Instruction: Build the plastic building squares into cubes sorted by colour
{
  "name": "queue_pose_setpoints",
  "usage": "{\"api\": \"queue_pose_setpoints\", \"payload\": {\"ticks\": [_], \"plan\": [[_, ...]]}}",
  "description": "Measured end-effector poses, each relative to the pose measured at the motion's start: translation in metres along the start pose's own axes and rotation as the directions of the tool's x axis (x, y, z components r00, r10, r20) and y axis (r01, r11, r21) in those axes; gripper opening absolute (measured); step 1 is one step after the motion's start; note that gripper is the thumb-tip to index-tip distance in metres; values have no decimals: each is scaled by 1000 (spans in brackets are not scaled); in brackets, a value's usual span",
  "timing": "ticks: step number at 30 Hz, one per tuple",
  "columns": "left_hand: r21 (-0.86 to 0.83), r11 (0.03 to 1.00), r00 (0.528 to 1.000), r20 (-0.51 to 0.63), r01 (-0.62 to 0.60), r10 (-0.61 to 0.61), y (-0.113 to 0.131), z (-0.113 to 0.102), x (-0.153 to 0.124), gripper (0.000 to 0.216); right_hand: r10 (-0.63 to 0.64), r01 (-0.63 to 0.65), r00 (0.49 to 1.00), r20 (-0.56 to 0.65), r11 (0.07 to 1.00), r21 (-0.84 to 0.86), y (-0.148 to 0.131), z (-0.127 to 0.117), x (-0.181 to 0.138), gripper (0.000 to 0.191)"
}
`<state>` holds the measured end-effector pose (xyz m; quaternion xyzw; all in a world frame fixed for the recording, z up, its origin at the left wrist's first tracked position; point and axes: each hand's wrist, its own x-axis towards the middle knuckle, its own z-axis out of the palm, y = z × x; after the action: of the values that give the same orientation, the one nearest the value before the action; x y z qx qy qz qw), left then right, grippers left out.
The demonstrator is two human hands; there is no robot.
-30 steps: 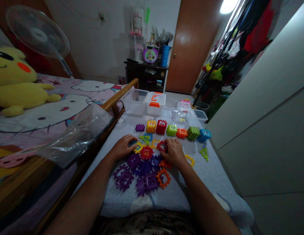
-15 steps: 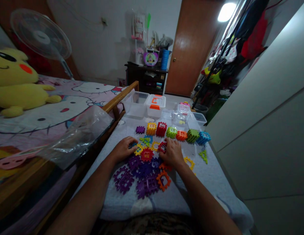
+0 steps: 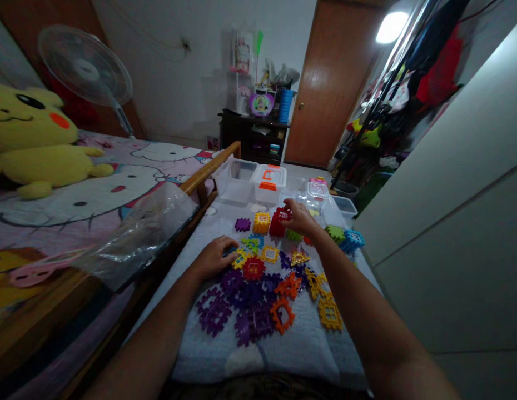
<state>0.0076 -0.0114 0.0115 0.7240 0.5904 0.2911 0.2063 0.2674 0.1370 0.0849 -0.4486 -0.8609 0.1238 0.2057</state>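
My right hand (image 3: 301,216) is over the row of stacked toy blocks, its fingers closed on a red building block (image 3: 285,213) at the top of the red stack (image 3: 277,226). At the left of the loose pile, my left hand (image 3: 217,255) curls its fingers on a blue building block (image 3: 228,251), mostly hidden under them. Beside it lie a yellow window block (image 3: 242,258), a red block (image 3: 254,268) and a green triangular block (image 3: 250,244). Purple blocks (image 3: 214,311) and orange blocks (image 3: 282,314) spread nearer to me.
Along the row stand a purple block (image 3: 242,224), a yellow stack (image 3: 262,223), a green stack (image 3: 335,233) and a blue stack (image 3: 352,240). Clear plastic boxes (image 3: 235,186) line the far end. A wooden rail (image 3: 210,169) borders the left; yellow blocks (image 3: 329,312) lie right.
My right hand has moved forward from the loose pile to the red stack, taking a red block with it. My left hand stays by the blue block. The view has shifted slightly.
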Motion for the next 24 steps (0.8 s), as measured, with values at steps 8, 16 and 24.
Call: {"api": "queue_pose_setpoints", "payload": {"ticks": [8, 16, 24], "plan": [[30, 999, 1000, -2, -20, 20, -3, 2, -1, 25, 13, -7, 996, 94, 998, -66, 4, 6, 8, 65], [20, 999, 1000, 3, -29, 29, -6, 3, 1, 25, -57, 56, 998, -31, 998, -30, -8, -2, -9, 61], [5, 1000, 999, -10, -31, 31, -8, 6, 0, 24, -295, 282, 938, 184, 955, 95, -64, 33, -87, 27]]}}
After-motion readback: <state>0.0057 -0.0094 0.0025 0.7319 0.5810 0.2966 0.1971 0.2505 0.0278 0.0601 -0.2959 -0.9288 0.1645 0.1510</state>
